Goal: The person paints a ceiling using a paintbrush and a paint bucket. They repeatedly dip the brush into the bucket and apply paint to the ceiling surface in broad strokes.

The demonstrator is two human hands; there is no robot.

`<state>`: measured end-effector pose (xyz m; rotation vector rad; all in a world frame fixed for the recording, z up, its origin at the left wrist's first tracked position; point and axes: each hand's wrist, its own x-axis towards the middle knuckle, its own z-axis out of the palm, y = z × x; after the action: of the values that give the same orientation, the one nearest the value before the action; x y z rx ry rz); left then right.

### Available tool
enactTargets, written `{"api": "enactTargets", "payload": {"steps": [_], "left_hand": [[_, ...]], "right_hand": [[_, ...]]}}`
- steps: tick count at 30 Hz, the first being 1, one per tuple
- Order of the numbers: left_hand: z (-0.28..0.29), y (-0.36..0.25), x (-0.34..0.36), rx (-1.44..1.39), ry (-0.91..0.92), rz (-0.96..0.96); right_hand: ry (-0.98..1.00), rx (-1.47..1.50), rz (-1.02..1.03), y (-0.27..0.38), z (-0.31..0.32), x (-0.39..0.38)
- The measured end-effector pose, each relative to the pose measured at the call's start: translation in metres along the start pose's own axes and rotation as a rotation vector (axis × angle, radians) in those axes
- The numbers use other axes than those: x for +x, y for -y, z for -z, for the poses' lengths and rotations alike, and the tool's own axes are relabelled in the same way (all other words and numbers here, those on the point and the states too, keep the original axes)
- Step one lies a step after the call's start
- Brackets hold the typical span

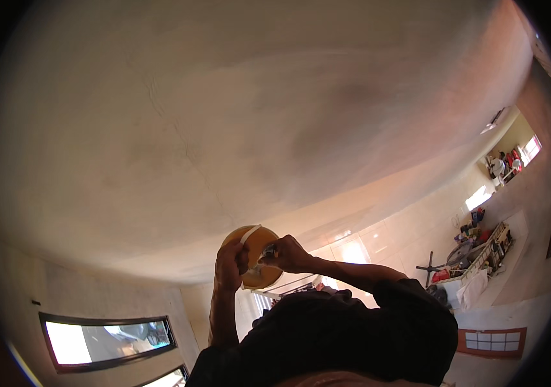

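A round yellow-orange container [264, 277], like a small bucket or bowl, hangs in front of my chest. My left hand [229, 263] is closed on its near left side, beside a white strip [250, 233] that crosses the rim and looks like a handle. Over the opening, my right hand [290, 254] is closed round a small tool [267, 251] with a dark part; its kind is too small to make out. Something pale shows inside the container below this hand.
A broad plastered surface [159, 161] with a thin wavy crack fills the upper view. Dark-framed windows [111, 342] are at the lower left. To the right are a fan [430, 266], a cluttered shelf [482, 251] and a red-framed window [491, 342].
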<state>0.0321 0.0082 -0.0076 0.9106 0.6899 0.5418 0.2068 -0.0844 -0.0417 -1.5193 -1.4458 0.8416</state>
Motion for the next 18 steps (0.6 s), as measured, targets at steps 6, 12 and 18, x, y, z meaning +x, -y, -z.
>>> {"api": "enactTargets", "payload": {"steps": [6, 12, 18], "left_hand": [[0.001, 0.002, -0.004, 0.03, 0.004, -0.043], [0.006, 0.003, -0.006, 0.021, -0.003, -0.015], [0.012, 0.006, 0.002, 0.01, 0.025, -0.028]], "right_hand": [[-0.198, -0.336, 0.371, -0.012, 0.001, 0.007], [-0.241, -0.528, 0.563, -0.015, 0.01, 0.011], [-0.186, -0.288, 0.279, -0.009, 0.003, 0.006]]}}
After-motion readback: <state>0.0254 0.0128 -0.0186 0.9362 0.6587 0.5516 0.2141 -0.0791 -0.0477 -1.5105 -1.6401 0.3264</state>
